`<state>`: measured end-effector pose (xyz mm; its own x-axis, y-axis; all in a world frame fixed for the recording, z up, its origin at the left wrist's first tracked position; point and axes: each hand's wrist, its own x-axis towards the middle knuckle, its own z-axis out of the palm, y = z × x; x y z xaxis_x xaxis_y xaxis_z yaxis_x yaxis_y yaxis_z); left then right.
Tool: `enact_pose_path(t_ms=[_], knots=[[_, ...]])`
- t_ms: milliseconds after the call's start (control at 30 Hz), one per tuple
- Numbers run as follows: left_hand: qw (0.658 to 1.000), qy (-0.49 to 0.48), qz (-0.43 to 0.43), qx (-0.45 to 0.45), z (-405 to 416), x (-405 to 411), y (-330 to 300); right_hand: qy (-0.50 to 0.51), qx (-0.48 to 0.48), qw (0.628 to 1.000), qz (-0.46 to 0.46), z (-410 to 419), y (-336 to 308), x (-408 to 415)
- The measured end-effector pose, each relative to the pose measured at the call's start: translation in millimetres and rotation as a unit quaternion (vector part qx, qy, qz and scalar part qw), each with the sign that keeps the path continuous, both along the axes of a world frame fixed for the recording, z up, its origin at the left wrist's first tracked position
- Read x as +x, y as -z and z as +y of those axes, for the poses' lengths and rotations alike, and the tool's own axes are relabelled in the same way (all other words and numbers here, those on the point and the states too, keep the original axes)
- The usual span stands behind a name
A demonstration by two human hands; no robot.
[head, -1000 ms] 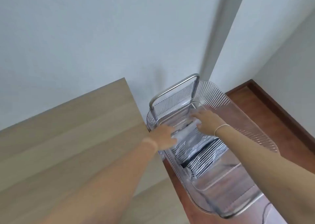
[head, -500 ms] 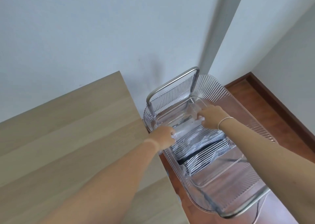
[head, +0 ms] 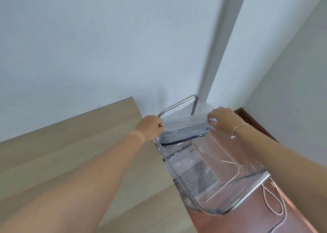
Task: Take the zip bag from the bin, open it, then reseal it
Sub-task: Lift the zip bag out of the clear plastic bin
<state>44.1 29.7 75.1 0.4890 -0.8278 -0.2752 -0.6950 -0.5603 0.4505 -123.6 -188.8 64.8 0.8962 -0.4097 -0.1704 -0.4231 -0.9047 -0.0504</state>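
A clear zip bag [head: 184,130] with a striped dark-and-white cloth inside hangs in the air above the far end of the clear plastic bin [head: 230,163]. My left hand [head: 150,126] pinches the bag's top left corner. My right hand [head: 223,119] pinches its top right corner; a thin bracelet sits on that wrist. The bag's top edge stretches between the two hands and its lower part droops toward me. I cannot tell whether the zip is open or closed.
The bin rests in a metal-framed cart [head: 178,105] with a curved handle, beside a pale wooden table [head: 70,153] on the left. White walls meet in a corner behind. A white cord [head: 272,201] lies on the brown floor at the right.
Both hands gripped the bag while it lay in the bin and have lifted it up and out; it now hangs above the bin's far end. The camera has tilted too.
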Motion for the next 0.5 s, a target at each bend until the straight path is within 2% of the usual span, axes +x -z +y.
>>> enact_pose_path(t_ms=[100, 200, 267, 500], knots=[[0.998, 0.007, -0.048, -0.035, 23, 12, -28, -0.005, -0.001, 0.996, -0.089, 20, -32, 3], [0.995, 0.009, -0.081, -0.065, 58, 25, -53, -0.028, -0.026, 0.979, -0.201, 48, -59, 11], [0.991, -0.005, -0.1, -0.089, 88, 35, -67, -0.04, -0.036, 0.968, -0.244, 72, -74, 20], [0.984, -0.066, -0.135, -0.1, 223, 71, -94, -0.114, -0.029, 0.962, -0.246, 178, -89, 72]])
